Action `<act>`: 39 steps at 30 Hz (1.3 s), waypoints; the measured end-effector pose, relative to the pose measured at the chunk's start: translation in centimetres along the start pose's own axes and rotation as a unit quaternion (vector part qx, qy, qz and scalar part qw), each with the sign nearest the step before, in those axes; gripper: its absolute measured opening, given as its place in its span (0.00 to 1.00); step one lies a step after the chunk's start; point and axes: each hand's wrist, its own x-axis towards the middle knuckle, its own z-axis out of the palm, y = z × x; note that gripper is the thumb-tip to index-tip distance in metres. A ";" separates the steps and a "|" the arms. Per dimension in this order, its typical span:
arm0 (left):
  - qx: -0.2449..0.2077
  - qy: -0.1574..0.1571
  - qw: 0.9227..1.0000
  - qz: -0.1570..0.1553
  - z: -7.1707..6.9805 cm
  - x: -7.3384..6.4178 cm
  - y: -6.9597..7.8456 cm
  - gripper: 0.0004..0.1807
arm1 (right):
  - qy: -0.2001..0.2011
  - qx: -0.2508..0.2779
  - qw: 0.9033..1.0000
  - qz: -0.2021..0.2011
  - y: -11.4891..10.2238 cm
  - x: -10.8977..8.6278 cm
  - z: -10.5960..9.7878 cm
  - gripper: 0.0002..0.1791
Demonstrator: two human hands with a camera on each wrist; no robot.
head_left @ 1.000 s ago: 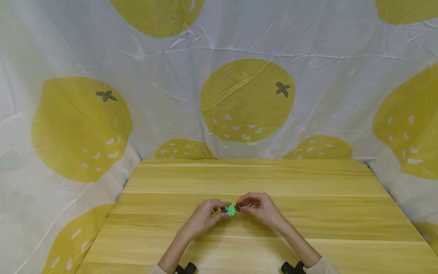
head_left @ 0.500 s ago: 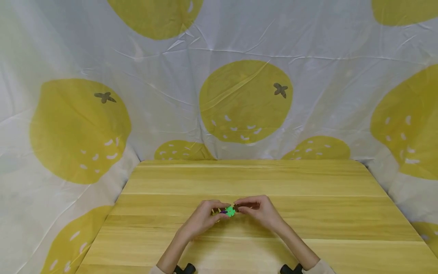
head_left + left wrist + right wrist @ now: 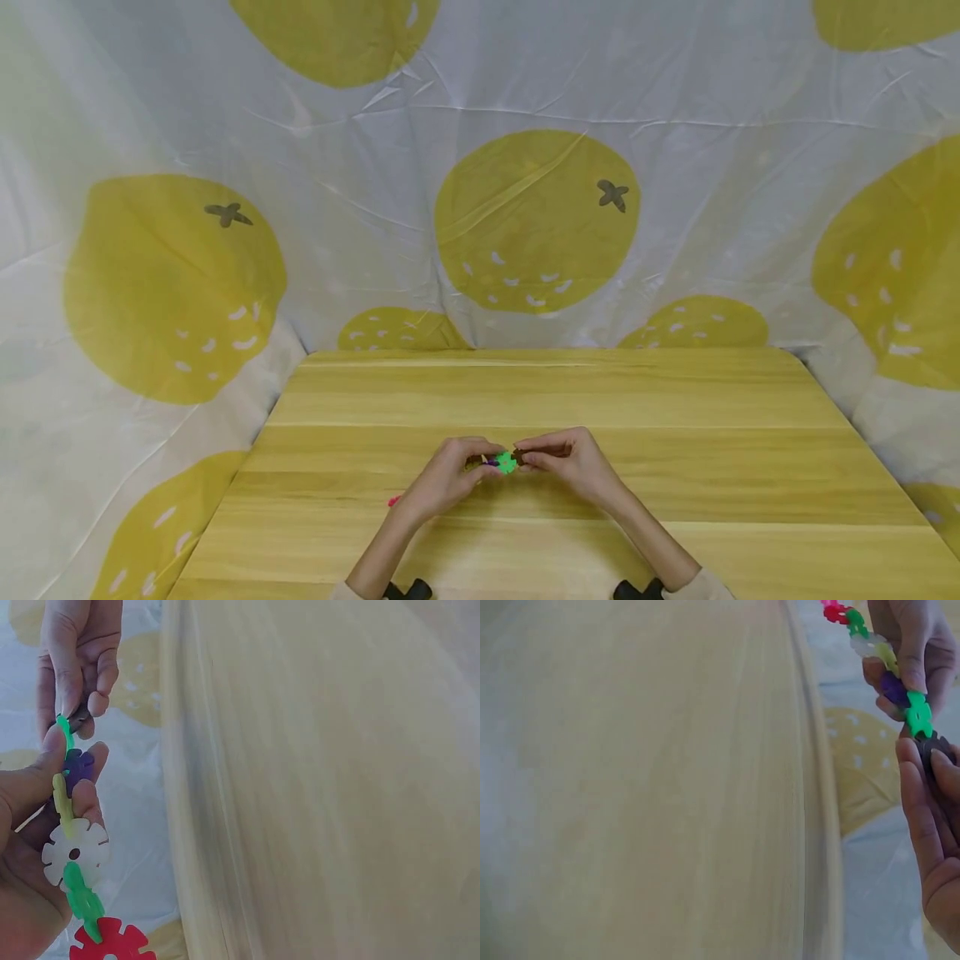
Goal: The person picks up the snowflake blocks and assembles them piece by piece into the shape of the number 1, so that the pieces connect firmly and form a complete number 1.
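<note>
A chain of slotted plastic snowflake discs hangs from my left hand [image 3: 448, 473], which pinches it near the upper green disc [image 3: 506, 462] and the purple disc [image 3: 78, 771]. Below these follow a pale yellow disc [image 3: 61, 796], a white disc [image 3: 88, 859], another green disc [image 3: 84, 901] and a red disc [image 3: 112, 941]. My right hand [image 3: 576, 460] pinches a dark brown disc [image 3: 934, 753] between thumb and fingers. That disc meets the upper green one edge to edge; how deep the slots sit in each other, I cannot tell.
Both hands are above a wooden table [image 3: 675, 400]. A small pink-red chain end [image 3: 393, 501] shows beside the left forearm. A lemon-patterned cloth [image 3: 360, 208] hangs behind and at the sides. Black wrist mounts [image 3: 637, 589] sit near the sleeves.
The right hand has brought the brown disc slightly left against the green disc and turned it more edge-on. The pink-red end has come into view beside the left forearm.
</note>
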 end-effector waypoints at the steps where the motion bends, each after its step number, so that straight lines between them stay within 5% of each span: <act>1: -0.001 0.000 1.000 0.000 0.0 0.0 0.0 0.14 | 0.001 0.001 1.000 -0.001 0.0 0.0 0.0 0.16; 11: -0.021 -0.010 1.000 0.012 -0.1 0.2 -0.1 0.14 | 0.006 0.013 1.000 0.009 -0.2 -0.1 0.3 0.17; 19: -0.033 -0.025 0.999 -0.023 -0.2 0.2 0.0 0.15 | 0.004 -0.024 0.999 0.027 -0.4 -0.4 0.1 0.18; 32: -0.039 -0.026 0.998 -0.036 -0.4 0.2 0.3 0.15 | -0.021 0.003 1.000 -0.023 -0.2 -0.3 -0.2 0.17; 39: -0.076 -0.047 0.994 -0.062 -0.5 -0.1 0.2 0.18 | 0.019 -0.014 1.000 -0.006 0.0 -0.3 -0.3 0.18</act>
